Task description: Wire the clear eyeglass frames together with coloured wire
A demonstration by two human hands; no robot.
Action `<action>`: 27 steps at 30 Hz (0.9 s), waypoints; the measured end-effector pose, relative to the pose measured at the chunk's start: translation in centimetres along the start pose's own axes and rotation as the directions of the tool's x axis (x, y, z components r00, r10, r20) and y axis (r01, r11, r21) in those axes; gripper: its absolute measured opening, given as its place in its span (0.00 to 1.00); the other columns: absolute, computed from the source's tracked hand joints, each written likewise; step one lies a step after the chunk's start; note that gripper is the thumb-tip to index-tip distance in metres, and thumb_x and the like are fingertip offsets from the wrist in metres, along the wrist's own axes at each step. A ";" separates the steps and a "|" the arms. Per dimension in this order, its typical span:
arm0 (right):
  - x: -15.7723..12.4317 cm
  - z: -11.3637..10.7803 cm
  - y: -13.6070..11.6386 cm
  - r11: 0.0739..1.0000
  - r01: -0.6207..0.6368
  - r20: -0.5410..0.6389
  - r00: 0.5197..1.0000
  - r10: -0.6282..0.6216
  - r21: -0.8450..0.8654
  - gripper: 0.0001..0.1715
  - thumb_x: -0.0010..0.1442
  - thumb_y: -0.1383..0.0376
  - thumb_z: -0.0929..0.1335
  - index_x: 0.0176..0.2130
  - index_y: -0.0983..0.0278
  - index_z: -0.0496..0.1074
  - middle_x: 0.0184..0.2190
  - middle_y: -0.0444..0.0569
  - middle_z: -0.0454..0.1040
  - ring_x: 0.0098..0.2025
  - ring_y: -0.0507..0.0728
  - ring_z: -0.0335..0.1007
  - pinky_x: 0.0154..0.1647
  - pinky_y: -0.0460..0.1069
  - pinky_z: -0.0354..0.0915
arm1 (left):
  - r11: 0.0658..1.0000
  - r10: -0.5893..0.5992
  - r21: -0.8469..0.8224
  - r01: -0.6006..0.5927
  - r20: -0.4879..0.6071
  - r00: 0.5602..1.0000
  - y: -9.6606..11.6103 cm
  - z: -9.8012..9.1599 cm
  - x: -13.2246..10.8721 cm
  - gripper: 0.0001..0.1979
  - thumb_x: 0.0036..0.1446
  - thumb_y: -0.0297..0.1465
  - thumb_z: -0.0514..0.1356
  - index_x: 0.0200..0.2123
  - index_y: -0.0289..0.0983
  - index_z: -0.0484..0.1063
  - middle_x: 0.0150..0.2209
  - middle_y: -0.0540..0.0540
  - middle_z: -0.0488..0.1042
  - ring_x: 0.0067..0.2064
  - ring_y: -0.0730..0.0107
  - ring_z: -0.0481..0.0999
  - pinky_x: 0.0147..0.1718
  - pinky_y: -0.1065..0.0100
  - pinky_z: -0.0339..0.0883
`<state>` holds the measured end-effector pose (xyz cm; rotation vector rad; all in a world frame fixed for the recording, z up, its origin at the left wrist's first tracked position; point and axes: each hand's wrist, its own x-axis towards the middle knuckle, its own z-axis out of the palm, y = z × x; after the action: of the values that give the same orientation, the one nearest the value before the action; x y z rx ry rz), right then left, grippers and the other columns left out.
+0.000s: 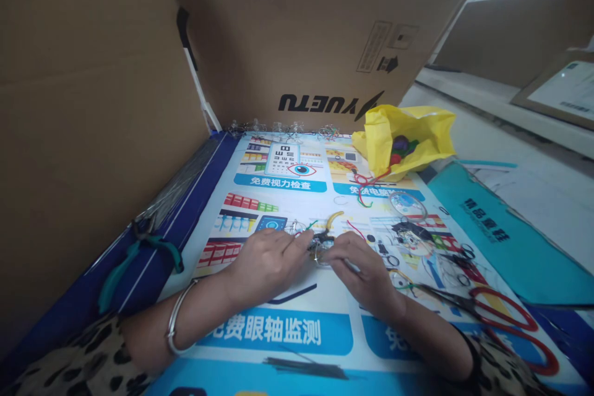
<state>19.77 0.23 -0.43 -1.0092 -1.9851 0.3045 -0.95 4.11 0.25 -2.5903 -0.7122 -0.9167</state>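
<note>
Bending is in hand, we judge: our left hand [266,263] and right hand [366,275] are pinching the small wire piece [320,255] at the middle of the counter [297,297], each grip clenched on it; the next move is needing steady fingertips.

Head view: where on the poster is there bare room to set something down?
Bare: the poster stretch between the left hand and the wire figures at the back; also the strip nearer than both hands, before the wire bundle. Crowded: right of the right hand, with wire scraps, a lens and red scissors, and around the yellow bag.
</note>
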 end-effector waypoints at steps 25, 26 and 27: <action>0.6 -0.8 -0.7 0.933 -0.247 0.087 0.969 0.232 0.264 0.06 0.58 0.68 0.64 0.29 0.63 0.67 0.27 0.46 0.66 0.32 0.53 0.63 0.34 0.49 0.61 | 0.999 0.007 0.039 -0.007 -0.022 1.000 0.1 -0.1 0.3 0.15 0.55 0.29 0.57 0.46 0.33 0.64 0.21 0.52 0.69 0.23 0.72 0.68 0.21 0.69 0.61; 0.7 -0.9 -0.7 0.918 -0.273 0.101 0.962 0.254 0.287 0.07 0.58 0.67 0.64 0.28 0.63 0.67 0.27 0.46 0.66 0.32 0.53 0.63 0.34 0.49 0.61 | 0.999 0.009 0.042 -0.008 -0.027 1.000 0.1 -0.1 0.3 0.14 0.55 0.29 0.57 0.46 0.33 0.65 0.21 0.52 0.69 0.22 0.72 0.68 0.21 0.69 0.60; 0.7 -0.9 -0.7 0.904 -0.297 0.118 0.955 0.274 0.309 0.08 0.59 0.66 0.64 0.28 0.63 0.67 0.27 0.46 0.66 0.32 0.53 0.63 0.34 0.48 0.60 | 0.999 0.008 0.044 -0.007 -0.028 1.000 0.1 -0.1 0.4 0.14 0.55 0.29 0.56 0.46 0.33 0.65 0.21 0.52 0.69 0.22 0.72 0.68 0.21 0.69 0.60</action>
<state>19.90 0.22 0.87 -1.0824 -1.7690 0.8125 -0.73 4.11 0.57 -2.5352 -0.7063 -0.9238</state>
